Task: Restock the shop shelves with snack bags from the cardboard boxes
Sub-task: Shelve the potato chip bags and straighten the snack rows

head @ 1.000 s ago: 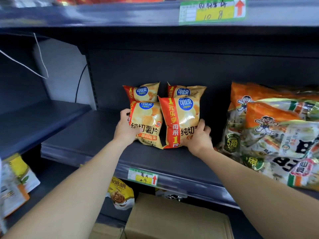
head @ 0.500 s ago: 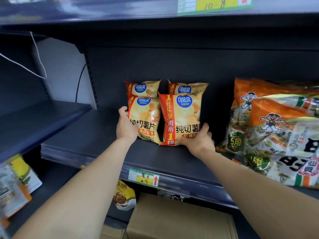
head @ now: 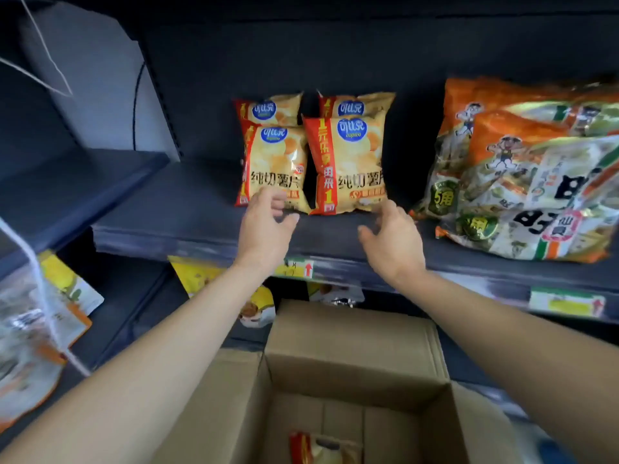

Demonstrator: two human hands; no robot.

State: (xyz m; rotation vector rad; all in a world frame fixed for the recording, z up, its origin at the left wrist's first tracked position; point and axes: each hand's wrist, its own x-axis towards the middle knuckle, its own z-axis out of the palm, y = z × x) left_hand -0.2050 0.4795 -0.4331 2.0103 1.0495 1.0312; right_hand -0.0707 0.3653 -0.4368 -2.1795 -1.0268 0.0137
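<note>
Several yellow-and-red chip bags stand upright on the dark blue shelf, two in front, two behind. The front left bag and front right bag stand side by side. My left hand hovers just below the front left bag, fingers apart and empty. My right hand hangs in front of the front right bag's lower corner, fingers spread, holding nothing. Below me an open cardboard box holds one more chip bag at its bottom.
Large orange rice-cracker bags are piled on the same shelf to the right. Price tags sit on the shelf edge. Yellow snack bags lie on the lower shelf, and more packets at the left. White cords hang at upper left.
Both hands have let go of the front two chip bags and drawn back toward me. The view has tilted down, showing the open box below.
</note>
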